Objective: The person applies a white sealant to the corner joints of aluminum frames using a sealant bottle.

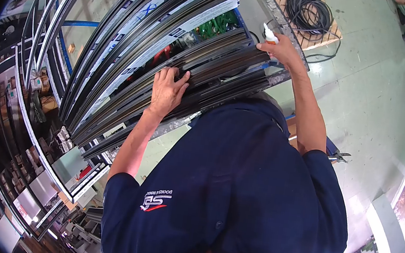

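Long dark window-frame profiles (pixel 219 70) lie side by side across a bench in front of me. My left hand (pixel 167 92) is on one of them near the middle, its fingers curled over the dark strip and the thumb on the nearer side. At the right ends of the profiles, my right hand (pixel 285 51) is closed around a small white glue bottle (pixel 270 35), whose narrow nozzle points up and away from me. The palm hides the bottle's lower part.
More profiles with white-and-blue protective film (pixel 148 13) are stacked behind. A coil of black cable (pixel 308 10) lies on a wooden pallet (pixel 327 38) at the far right. Pliers (pixel 340 157) stick out beside my right elbow. Metal racks (pixel 21 119) stand on the left.
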A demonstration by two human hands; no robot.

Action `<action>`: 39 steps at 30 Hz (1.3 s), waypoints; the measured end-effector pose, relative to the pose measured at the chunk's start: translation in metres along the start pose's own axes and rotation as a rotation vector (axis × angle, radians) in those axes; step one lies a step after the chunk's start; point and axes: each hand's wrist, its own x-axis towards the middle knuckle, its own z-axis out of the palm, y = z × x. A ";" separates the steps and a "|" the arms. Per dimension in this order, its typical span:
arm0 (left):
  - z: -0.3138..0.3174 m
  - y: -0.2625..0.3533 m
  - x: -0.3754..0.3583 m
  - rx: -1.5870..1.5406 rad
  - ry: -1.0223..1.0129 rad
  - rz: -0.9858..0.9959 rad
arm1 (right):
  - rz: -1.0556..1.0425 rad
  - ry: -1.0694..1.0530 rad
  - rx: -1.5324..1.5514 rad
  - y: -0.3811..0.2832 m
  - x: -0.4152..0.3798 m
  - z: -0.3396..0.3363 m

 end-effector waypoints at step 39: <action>0.049 0.097 0.125 -0.199 -0.002 0.236 | -0.248 0.126 0.133 0.017 -0.049 0.005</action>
